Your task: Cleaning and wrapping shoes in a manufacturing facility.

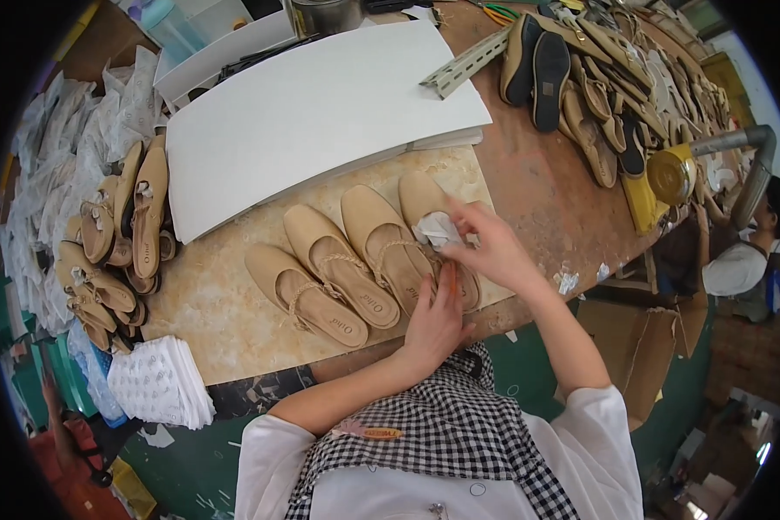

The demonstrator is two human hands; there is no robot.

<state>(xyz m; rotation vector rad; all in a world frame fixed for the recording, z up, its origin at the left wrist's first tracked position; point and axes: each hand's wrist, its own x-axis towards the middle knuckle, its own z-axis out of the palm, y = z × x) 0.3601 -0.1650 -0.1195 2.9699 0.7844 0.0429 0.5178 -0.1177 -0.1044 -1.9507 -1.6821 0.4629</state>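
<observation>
On the worn beige stone slab (217,303) that tops the reddish workbench (546,191), we have four tan flat shoes with braided straps lined up side by side, toes pointing away from us. Our right hand (494,251) reaches over the rightmost tan flat shoe (425,204) and pinches a crumpled white wad of tissue paper (438,230) between thumb and the first fingers, which are closed on it while the index finger sticks out straight to the left. The wad sits at the shoe's opening, right at our fingertips and touching the upper. Our left hand (433,325) rests at the heel end of the same shoe, fingers (446,286) held together and pointing up along its side, lying flat against it rather than wrapped round; we cannot tell whether they grip anything. The third tan flat shoe (381,247) lies just left of that hand, then the second tan flat shoe (338,264) and the leftmost tan flat shoe (303,295).

A large white flat board (321,113) lies beyond the row. To our left a heap of matching tan shoes (121,234) sits at the slab's edge, with a stack of white printed paper sheets (160,381) near it. Far right, a pile of dark-soled shoes (598,95) covers the bench, and another person in a white top (737,264) is at work below it.
</observation>
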